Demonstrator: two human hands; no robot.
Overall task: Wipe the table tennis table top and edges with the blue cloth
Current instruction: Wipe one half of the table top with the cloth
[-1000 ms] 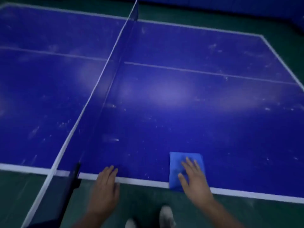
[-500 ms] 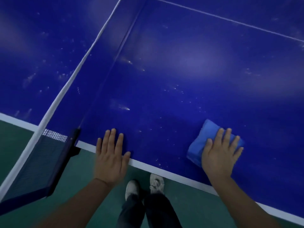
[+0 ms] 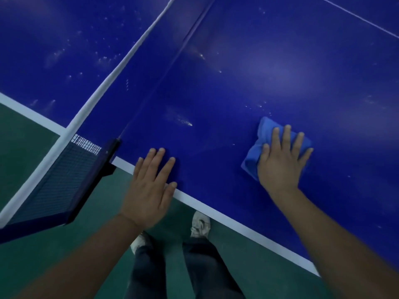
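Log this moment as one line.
phase: wiping top | right hand: pressing blue cloth | left hand: flat on table edge

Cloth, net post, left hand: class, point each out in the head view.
cloth (image 3: 253, 157): head view, bunched left fold.
net post (image 3: 110, 157): head view, dark clamp.
left hand (image 3: 149, 190): head view, back of hand.

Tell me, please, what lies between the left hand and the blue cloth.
Head view: only bare table top between left hand and blue cloth.
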